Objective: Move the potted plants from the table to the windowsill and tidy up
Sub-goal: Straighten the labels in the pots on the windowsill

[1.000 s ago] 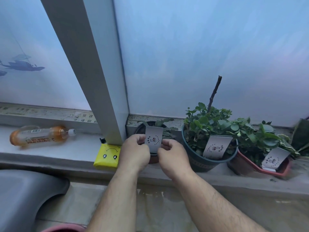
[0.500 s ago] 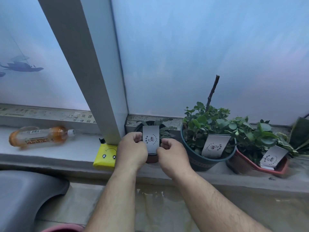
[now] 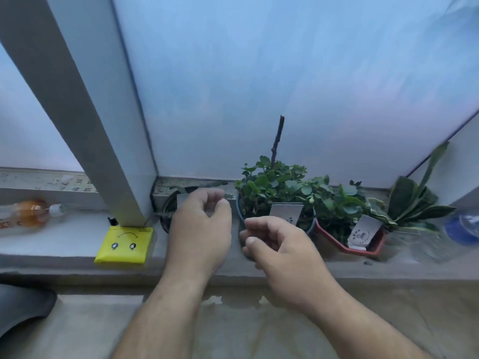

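Placement step looks close to done: small dark pot point(image 3: 168, 215) sits on the windowsill point(image 3: 64, 242), tucked in the corner just beside the window frame post point(image 3: 85, 112), mostly hidden behind left hand point(image 3: 201, 229). Left hand hovers over that pot, fingers curled loosely, nothing gripped as far as visible; contact with the pot's label tag point(image 3: 182, 199) can't be told. Right hand point(image 3: 280, 244) in front of the blue pot point(image 3: 241, 216), fingers half curled, empty, apparently clear of the pot. Judgement: release of the corner pot, hands clear or nearly so. Next move likely calls for checking the row is straight and tags face out, then going back for any plants left on the worktop (not in view) or tidying the sill clutter. Count on the sill: four plants in a row — dark corner pot, blue pot with leafy plant and bare twig point(image 3: 277, 141), red pot point(image 3: 344, 242) with leafy plant, and a variegated long-leaf plant point(image 3: 414, 203) whose pot is blurred. Label tags visible: three. Other items: one bottle with orange liquid point(image 3: 28, 213) lying on its side at left, one yellow packet point(image 3: 124, 244) with a face print, one blurred clear bottle with blue top point(image 3: 464, 226) at far right.
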Demonstrator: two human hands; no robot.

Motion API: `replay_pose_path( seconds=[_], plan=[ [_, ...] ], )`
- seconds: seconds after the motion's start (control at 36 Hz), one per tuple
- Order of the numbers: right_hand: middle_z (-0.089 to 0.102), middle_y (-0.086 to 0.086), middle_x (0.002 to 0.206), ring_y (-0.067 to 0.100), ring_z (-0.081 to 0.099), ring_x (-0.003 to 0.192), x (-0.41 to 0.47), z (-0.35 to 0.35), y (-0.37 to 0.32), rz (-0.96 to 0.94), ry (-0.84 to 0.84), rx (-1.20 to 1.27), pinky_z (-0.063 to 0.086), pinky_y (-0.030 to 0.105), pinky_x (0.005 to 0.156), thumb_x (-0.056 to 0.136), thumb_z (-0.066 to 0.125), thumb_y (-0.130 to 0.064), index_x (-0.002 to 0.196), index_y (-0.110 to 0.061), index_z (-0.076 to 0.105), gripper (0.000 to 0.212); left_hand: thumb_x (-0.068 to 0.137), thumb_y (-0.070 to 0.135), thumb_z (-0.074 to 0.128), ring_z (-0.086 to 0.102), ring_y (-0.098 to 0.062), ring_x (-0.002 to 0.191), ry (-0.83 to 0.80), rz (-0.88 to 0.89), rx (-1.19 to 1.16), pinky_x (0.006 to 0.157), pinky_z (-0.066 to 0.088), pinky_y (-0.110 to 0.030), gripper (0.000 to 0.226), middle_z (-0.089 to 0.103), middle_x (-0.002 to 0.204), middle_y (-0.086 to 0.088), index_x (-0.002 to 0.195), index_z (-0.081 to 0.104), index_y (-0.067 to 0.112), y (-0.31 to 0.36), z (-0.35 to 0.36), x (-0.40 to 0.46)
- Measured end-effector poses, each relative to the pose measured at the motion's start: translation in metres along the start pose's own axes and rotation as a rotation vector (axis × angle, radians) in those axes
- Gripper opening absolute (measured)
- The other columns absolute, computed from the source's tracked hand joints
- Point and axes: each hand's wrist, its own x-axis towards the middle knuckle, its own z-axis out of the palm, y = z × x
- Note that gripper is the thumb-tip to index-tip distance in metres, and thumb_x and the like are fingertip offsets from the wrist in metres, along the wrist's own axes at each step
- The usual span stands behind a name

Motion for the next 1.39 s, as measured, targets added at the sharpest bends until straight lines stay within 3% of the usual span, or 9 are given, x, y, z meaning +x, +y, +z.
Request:
replay_pose_path(
  seconds=[0.14,0.25,0.42,0.58,0.67,0.78,1.11,1.25,1.39],
  plan=[
    [0.077,0.001,0.090,0.012,0.073,0.077,-0.013,-0.049,0.017,0.029,0.116,0.016,0.053,0.019,0.060,0.094,0.066,-0.008,0.100,-0.026,0.072,0.020,0.095,0.020,0.060,0.061,0.004,0.092,-0.204,-0.038,0.164,0.070,0.042,-0.011,0.019,0.069,0.102,0.014,0.110,0.068,0.029,-0.003,0.027,-0.026],
    [0.073,-0.009,0.101,0.007,0.069,0.093,-0.008,-0.070,0.032,0.062,0.193,-0.039,0.056,0.024,0.079,0.094,0.066,-0.013,0.106,-0.032,0.068,0.023,0.096,0.013,0.055,0.058,0.005,0.106,-0.257,-0.025,0.183,0.079,0.037,-0.005,0.035,0.064,0.120,0.016,0.129,0.060,0.027,-0.001,0.037,-0.033],
    [0.061,-0.012,0.135,0.000,0.057,0.124,-0.001,-0.076,0.038,0.084,0.144,-0.087,0.046,0.033,0.113,0.093,0.061,-0.010,0.147,-0.025,0.050,0.057,0.096,0.007,0.052,0.057,0.004,0.113,-0.306,-0.033,0.190,0.079,0.037,0.000,0.044,0.061,0.126,0.015,0.136,0.055,0.025,-0.005,0.042,-0.037],
    [0.055,-0.009,0.146,0.001,0.053,0.132,0.005,-0.077,0.039,0.089,0.053,-0.021,0.041,0.034,0.117,0.092,0.059,-0.004,0.152,-0.021,0.043,0.064,0.095,0.006,0.053,0.058,0.003,0.114,-0.272,-0.016,0.173,0.082,0.036,-0.003,0.047,0.061,0.127,0.014,0.138,0.054,0.025,-0.004,0.052,-0.033],
    [0.060,-0.016,0.136,-0.004,0.056,0.126,0.008,-0.075,0.041,0.048,0.030,0.031,0.044,0.022,0.111,0.092,0.059,0.001,0.147,-0.022,0.049,0.061,0.094,0.003,0.053,0.060,0.008,0.109,-0.276,0.002,0.161,0.081,0.040,-0.001,0.045,0.064,0.119,0.020,0.132,0.059,0.026,-0.001,0.057,-0.034],
    [0.071,-0.038,0.092,-0.022,0.063,0.097,0.009,-0.077,0.036,0.003,-0.034,0.105,0.045,-0.002,0.077,0.091,0.050,0.017,0.109,-0.036,0.061,0.057,0.092,-0.002,0.052,0.064,0.012,0.102,-0.280,0.013,0.150,0.096,0.050,-0.014,0.044,0.071,0.110,0.020,0.124,0.065,0.024,-0.003,0.063,-0.035],
    [0.072,-0.037,0.096,-0.019,0.064,0.101,0.008,-0.080,0.040,-0.079,-0.034,0.103,0.046,-0.001,0.078,0.090,0.051,0.015,0.109,-0.037,0.063,0.057,0.092,0.000,0.052,0.065,0.011,0.098,-0.276,0.013,0.159,0.093,0.051,-0.014,0.039,0.073,0.107,0.017,0.118,0.067,0.024,-0.003,0.068,-0.037],
    [0.072,-0.026,0.109,-0.016,0.064,0.106,0.008,-0.077,0.041,-0.091,-0.057,0.099,0.046,0.000,0.081,0.092,0.054,0.011,0.121,-0.033,0.063,0.053,0.093,0.004,0.053,0.064,0.001,0.108,-0.239,-0.026,0.165,0.103,0.051,-0.029,0.041,0.069,0.116,0.012,0.129,0.062,0.021,-0.006,0.068,-0.032],
    [0.066,-0.046,0.091,-0.026,0.059,0.098,0.009,-0.076,0.041,-0.082,-0.054,0.076,0.042,-0.004,0.078,0.093,0.053,0.009,0.105,-0.044,0.058,0.055,0.093,0.001,0.052,0.065,0.007,0.101,-0.248,-0.019,0.153,0.097,0.051,-0.020,0.039,0.071,0.107,0.018,0.121,0.066,0.024,-0.004,0.066,-0.033]
  ],
)
